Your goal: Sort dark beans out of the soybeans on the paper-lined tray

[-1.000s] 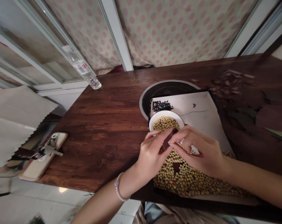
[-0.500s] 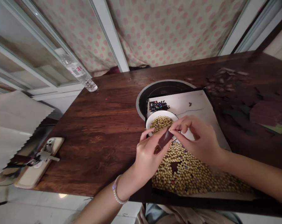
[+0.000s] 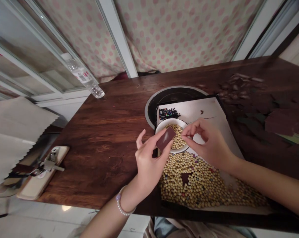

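Observation:
My left hand [image 3: 149,158] holds a small dark reddish-brown rectangular piece [image 3: 166,139] between thumb and fingers, above the rim of a white bowl [image 3: 169,120] of soybeans. My right hand [image 3: 208,145] is just to the right of that piece, over the bowl's edge, with thumb and forefinger pinched together. I see nothing between them. Soybeans with scattered coloured beads [image 3: 204,188] cover the lower part of a white board [image 3: 199,110]. A dark brown piece [image 3: 185,178] lies among them. A small heap of dark beads [image 3: 169,114] sits behind the bowl.
The board lies on a dark wooden table [image 3: 90,148] and overlaps a round black hob [image 3: 176,95]. Dark paper scraps [image 3: 241,87] lie to the right. A plastic water bottle [image 3: 86,79] lies at the table's far left corner, and a phone with a metal clip [image 3: 44,172] lies near its left edge.
My left hand has moved the dark piece up and left over the bowl, and its fingers have spread. My right hand has drawn slightly away from the piece.

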Demonstrator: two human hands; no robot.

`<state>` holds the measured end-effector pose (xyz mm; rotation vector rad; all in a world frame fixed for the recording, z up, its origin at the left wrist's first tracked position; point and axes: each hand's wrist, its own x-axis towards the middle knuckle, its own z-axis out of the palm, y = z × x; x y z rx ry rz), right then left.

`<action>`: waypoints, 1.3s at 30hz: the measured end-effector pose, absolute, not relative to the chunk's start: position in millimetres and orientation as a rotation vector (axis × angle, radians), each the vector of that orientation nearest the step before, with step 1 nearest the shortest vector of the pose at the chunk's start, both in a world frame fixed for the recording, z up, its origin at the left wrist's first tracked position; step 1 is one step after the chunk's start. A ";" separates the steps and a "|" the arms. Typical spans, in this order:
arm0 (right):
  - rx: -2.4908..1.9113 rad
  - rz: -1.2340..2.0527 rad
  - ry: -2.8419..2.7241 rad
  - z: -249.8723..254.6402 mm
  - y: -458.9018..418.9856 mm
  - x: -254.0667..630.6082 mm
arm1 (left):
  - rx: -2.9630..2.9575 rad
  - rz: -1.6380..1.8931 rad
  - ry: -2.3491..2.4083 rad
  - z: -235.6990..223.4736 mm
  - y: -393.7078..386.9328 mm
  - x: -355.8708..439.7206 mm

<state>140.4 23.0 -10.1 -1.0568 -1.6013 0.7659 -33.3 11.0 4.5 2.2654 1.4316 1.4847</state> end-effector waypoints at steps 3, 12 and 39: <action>-1.065 0.763 -1.609 -10.7 23.4 140.7 | 2.247 1.476 1.448 4.8 12.7 -34.2; -1.051 0.847 -1.640 -5.7 16.4 139.2 | 2.222 1.415 1.503 3.0 21.1 -37.2; -0.866 0.339 -2.664 -11.8 2.8 139.3 | 2.177 1.359 1.509 0.7 26.6 -40.3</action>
